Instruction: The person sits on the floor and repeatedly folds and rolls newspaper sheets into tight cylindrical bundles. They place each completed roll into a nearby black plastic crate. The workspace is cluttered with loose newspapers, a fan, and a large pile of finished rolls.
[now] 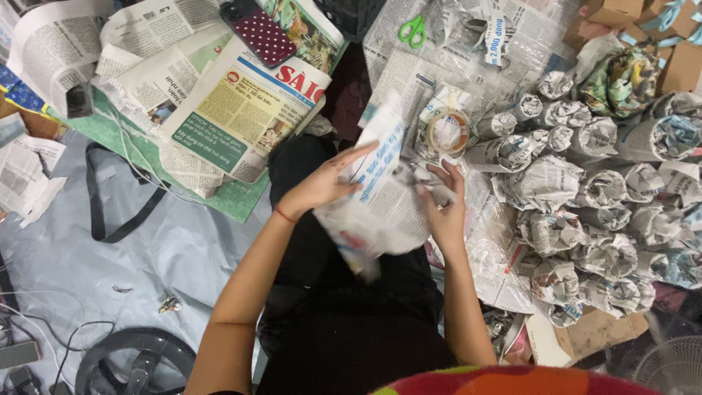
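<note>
Head view, looking straight down: a bundle wrapped in newspaper is held between both hands above the lap, over black clothing. The left hand is laid flat against the bundle's left side, fingers stretched out across the printed sheet, a thin red band seen at the wrist. The right hand is curled around the bundle's right edge, the fingertips pressed into the crumpled paper there. The lower end of the bundle is blurred, so what is inside cannot be told.

Just above the right hand a roll of clear tape is seen lying on spread newspaper. Further up, a pair of green-handled scissors is resting on more newsprint. To the right, a large heap of newspaper-wrapped parcels is packed closely together, many touching one another, with a piece of brown cardboard lying at its lower edge.

To the left of the hands, a folded newspaper is spread on a green mat, and a phone in a dark red dotted case is lying at its upper edge. A black strap is looped on the grey sheet covering the floor. At bottom left part of a round black fan grille is caught, and another, pale fan is glimpsed at bottom right.
</note>
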